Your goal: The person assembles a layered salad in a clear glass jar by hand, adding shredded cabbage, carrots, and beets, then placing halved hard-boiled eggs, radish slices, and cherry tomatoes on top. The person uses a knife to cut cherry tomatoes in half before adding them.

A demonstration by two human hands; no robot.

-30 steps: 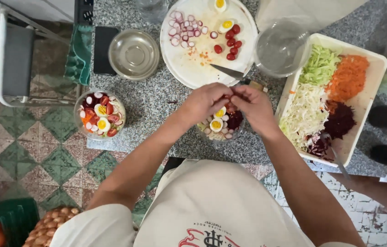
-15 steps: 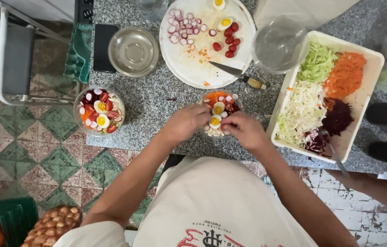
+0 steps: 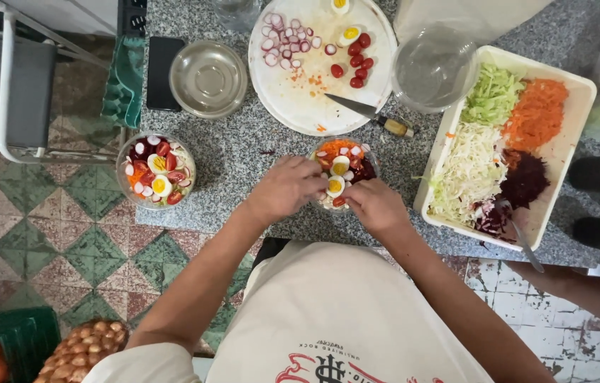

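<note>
Grey speckled stone counter [image 3: 243,159] fills the upper frame; at centre both hands cup a salad bowl [image 3: 342,170], left hand [image 3: 287,188] and right hand [image 3: 376,207] curled round its near rim, steadying it beside the tray of shredded vegetables [image 3: 505,142]

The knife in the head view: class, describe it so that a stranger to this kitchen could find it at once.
Start at the grey speckled counter and find the round white cutting board at its far edge. The knife lies across the board's lower right rim, dark blade on the board, yellowish handle on the counter. It is the only long, thin tool there; the board's other contents are radish slices, cherry tomatoes and egg halves.
</note>
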